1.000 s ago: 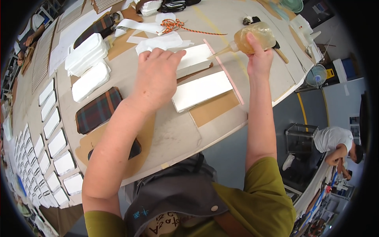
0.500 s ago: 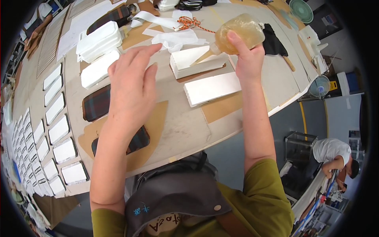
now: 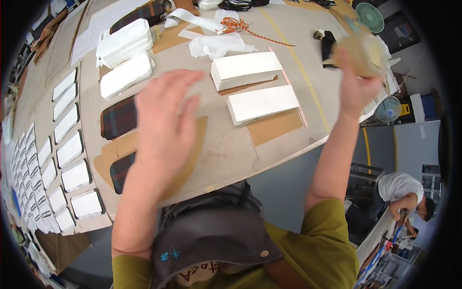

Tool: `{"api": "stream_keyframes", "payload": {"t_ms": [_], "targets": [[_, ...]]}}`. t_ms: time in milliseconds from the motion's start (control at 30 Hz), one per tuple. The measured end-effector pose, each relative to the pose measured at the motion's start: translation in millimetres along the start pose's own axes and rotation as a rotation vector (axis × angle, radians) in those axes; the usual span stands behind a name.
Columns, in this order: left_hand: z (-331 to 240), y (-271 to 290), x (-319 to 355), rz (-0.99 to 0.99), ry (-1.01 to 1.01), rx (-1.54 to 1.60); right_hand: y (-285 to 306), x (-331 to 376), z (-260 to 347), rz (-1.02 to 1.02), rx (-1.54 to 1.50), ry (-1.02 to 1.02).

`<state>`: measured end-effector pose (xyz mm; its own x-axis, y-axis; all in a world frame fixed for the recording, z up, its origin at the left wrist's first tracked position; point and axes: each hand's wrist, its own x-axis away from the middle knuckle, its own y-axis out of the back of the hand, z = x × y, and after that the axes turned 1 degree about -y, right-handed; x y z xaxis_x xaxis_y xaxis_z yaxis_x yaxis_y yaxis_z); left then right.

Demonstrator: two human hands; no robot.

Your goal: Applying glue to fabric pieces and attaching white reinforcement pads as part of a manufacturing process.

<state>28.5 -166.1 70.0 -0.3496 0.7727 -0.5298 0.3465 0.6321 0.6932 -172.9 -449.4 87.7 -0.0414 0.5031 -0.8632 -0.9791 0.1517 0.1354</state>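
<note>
My right hand [image 3: 355, 94] grips a squeeze bottle [image 3: 364, 52] of cloudy amber liquid, raised over the table's right side and smeared by motion. My left hand [image 3: 166, 123] hovers over the left half of the table, thumb and fingers apart, holding nothing. Partly behind it lie two dark plaid pieces [image 3: 117, 119], one above the other; the nearer plaid piece [image 3: 121, 169] rests on tan card [image 3: 190, 161]. Between my hands lie a stack of white strips [image 3: 246, 63] and, nearer to me, a second white stack [image 3: 263, 104] beside brown card [image 3: 276, 129].
White rounded pieces [image 3: 126, 43] are piled at the back left. Rows of dark-edged white panels [image 3: 74, 150] cover the left side. An orange cord [image 3: 236, 25] and white scraps [image 3: 216, 45] lie at the back. A person [image 3: 402, 195] bends over another bench at right.
My right hand has swung right with the bottle, away from the white stacks. My left hand stays nearly in place, slightly lower.
</note>
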Motion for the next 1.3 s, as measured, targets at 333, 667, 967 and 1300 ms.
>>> {"api": "stream_keyframes", "payload": {"t_ms": [333,667,967,1300], "targets": [[-86.1,-121.8,8.1,0.372,-0.219,-0.240,-34.2,24.5,17.7,0.364,-0.898,-0.776],[-90.7,-136.0,8.7,0.416,-0.202,-0.310,-67.3,50.2,27.0,0.542,-0.782,-0.691],[-92.5,-137.1,9.5,0.427,-0.209,-0.363,-52.6,50.7,28.6,0.645,-0.778,-0.756],[-94.2,-139.7,9.6,0.488,-0.176,-0.385,-35.2,64.3,39.9,0.677,-0.823,-0.796]]}}
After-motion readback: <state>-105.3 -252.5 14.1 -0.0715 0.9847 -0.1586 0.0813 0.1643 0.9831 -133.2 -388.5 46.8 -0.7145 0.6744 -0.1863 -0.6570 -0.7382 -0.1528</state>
